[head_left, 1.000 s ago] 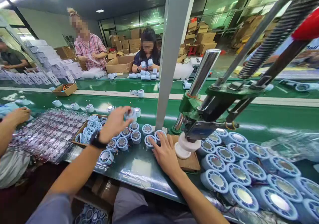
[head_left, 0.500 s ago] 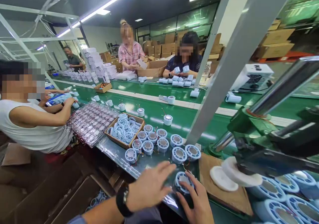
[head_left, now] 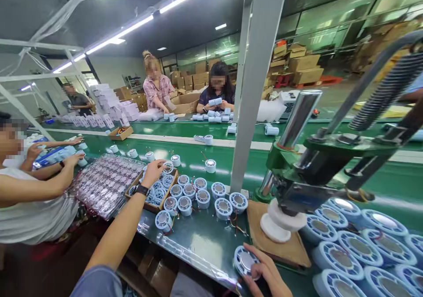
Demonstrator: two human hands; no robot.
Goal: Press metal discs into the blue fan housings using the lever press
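Observation:
My left hand point(head_left: 153, 172) is over a cardboard box point(head_left: 154, 208) of loose light-blue rings, its fingers pinching the edge of one plastic ring point(head_left: 168, 168) at the box's far side. Near the table's front edge, my right hand point(head_left: 264, 272) grips a round light-blue housing point(head_left: 245, 261) with a silver disc in its top. Thumb and fingers curve around its right side, and the housing tilts slightly. Thin wires show below it. Between my hands stand several similar blue housings point(head_left: 184, 205), some with thin coloured wires.
A green press point(head_left: 297, 173) with white round pads point(head_left: 276, 227) stands over a brown board point(head_left: 297, 250) on the right. Several blue housings point(head_left: 358, 246) crowd beyond it. A grey post point(head_left: 256, 90) rises beside the green conveyor point(head_left: 185, 145). Co-workers sit at left and across.
My left hand has moved away from beside the right hand, leftward and forward to the box of rings, and grips one. My right hand keeps hold of the housing. The view has turned right.

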